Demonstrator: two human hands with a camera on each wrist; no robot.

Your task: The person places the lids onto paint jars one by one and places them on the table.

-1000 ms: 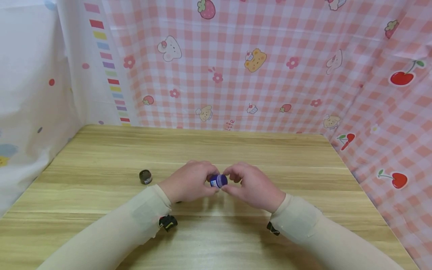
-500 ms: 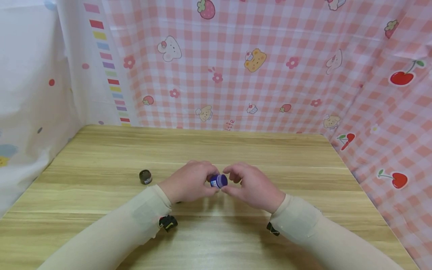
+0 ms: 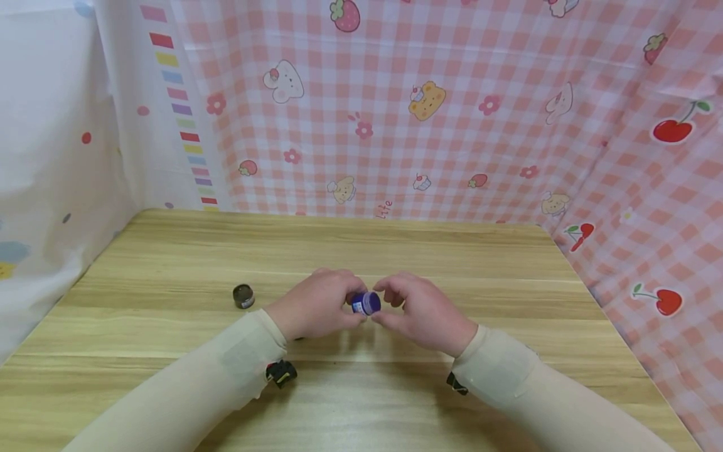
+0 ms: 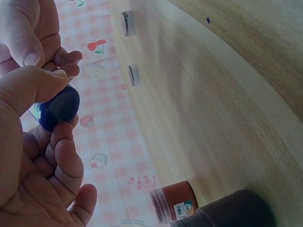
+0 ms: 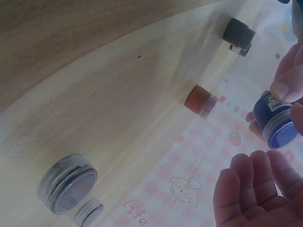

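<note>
My left hand [image 3: 319, 304] grips a small blue paint jar [image 3: 361, 305] between thumb and fingers, above the table. The jar lies tilted, its clear threaded rim and round blue end pointing right. In the right wrist view its label shows on the side of the paint jar [image 5: 272, 113]. My right hand [image 3: 426, 311] hovers at that end, thumb and fingers spread around it. Its fingers [image 5: 251, 184] look extended and apart from the jar; whether the thumb touches the rim I cannot tell.
A dark brown jar [image 3: 244, 296] stands on the table at left. The left wrist view shows a reddish-brown jar [image 4: 177, 203] beside a dark jar [image 4: 236, 210]. Two clear round lids [image 5: 68, 184] lie on the wooden table [image 3: 361, 402]. Patterned cloth [image 3: 395, 125] hangs behind.
</note>
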